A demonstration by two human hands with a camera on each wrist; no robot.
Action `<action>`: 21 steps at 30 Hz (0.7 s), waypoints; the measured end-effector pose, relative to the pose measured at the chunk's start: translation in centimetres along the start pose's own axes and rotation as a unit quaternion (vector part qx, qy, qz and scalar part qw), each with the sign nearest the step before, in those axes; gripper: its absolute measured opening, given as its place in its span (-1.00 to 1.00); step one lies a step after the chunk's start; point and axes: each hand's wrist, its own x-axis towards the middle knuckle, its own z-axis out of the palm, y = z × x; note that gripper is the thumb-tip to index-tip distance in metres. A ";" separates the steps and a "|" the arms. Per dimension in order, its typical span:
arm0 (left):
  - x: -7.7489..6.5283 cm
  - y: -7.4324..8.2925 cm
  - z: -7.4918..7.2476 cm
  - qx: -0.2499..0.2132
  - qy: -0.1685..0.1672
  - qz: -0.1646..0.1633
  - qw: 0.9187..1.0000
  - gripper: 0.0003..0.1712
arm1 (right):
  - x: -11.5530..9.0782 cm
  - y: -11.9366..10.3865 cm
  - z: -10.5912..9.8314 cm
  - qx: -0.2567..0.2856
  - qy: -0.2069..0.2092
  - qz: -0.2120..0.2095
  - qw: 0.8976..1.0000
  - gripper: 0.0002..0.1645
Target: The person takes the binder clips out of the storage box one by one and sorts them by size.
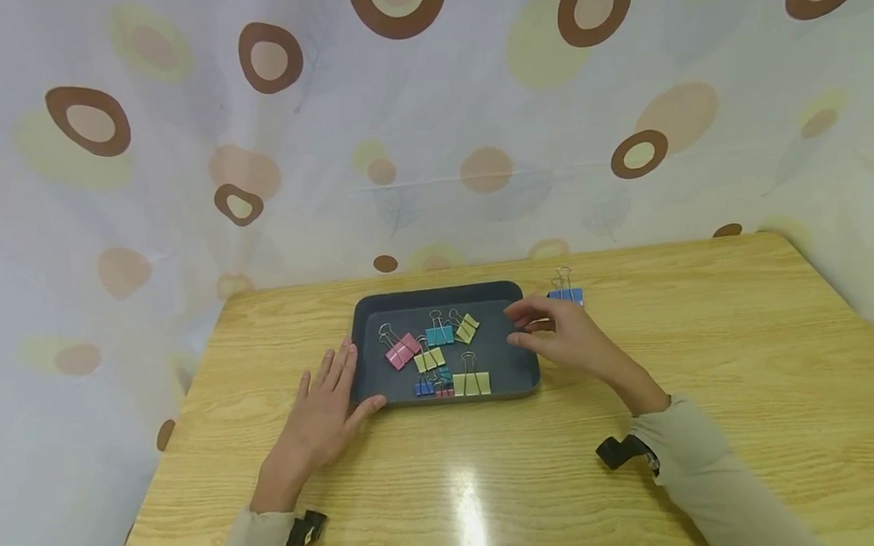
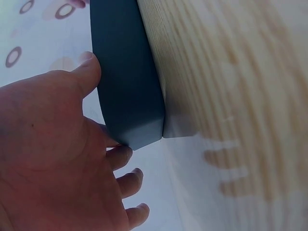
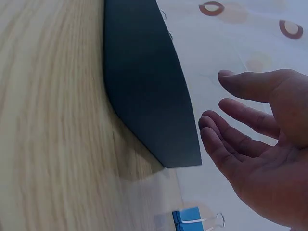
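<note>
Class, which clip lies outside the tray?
The large blue clip on the table, just beyond the right hand; every other visible clip, including the small blue one, lies inside the tray.

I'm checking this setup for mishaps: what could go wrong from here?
The right hand hovers by the right rim of the dark tray; dropping lower, it might bump the tray.
The blue clip outside the tray stands near that hand, so a sweep could knock it over.
The pink clip and small yellow clip lie close together; their wire handles might snag.
</note>
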 end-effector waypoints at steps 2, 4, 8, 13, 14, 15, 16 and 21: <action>-0.1 0.0 0.0 -0.002 0.002 0.001 1.000 0.04 | 0.0 -0.3 0.6 -0.001 -0.010 0.002 1.000 -0.55; -0.1 0.1 0.0 -0.002 0.002 0.002 1.000 0.03 | 0.0 -0.5 1.2 -0.009 -0.020 -0.001 1.000 -0.54; -0.2 0.2 -0.1 -0.002 0.002 0.002 1.000 0.03 | 0.0 -0.7 2.4 -0.034 -0.039 -0.022 0.998 -0.52; -0.2 0.2 -0.1 -0.001 0.001 -0.001 1.000 0.03 | 0.1 -1.3 3.7 -0.049 -0.062 -0.031 0.996 -0.52; -0.2 0.1 0.0 0.000 0.001 -0.001 1.000 0.03 | 0.1 -1.4 3.9 -0.052 -0.065 -0.032 0.996 -0.52; -0.2 0.1 0.0 0.000 0.001 -0.001 1.000 0.03 | 0.1 -1.6 4.2 -0.055 -0.068 -0.034 0.996 -0.51; -0.2 0.1 0.0 0.000 0.001 -0.001 1.000 0.03 | 0.2 -1.6 4.5 -0.061 -0.071 -0.036 0.995 -0.51; -0.2 0.1 -0.1 0.001 0.003 0.001 1.000 0.03 | 0.2 -1.9 5.6 -0.099 -0.081 -0.048 0.991 -0.50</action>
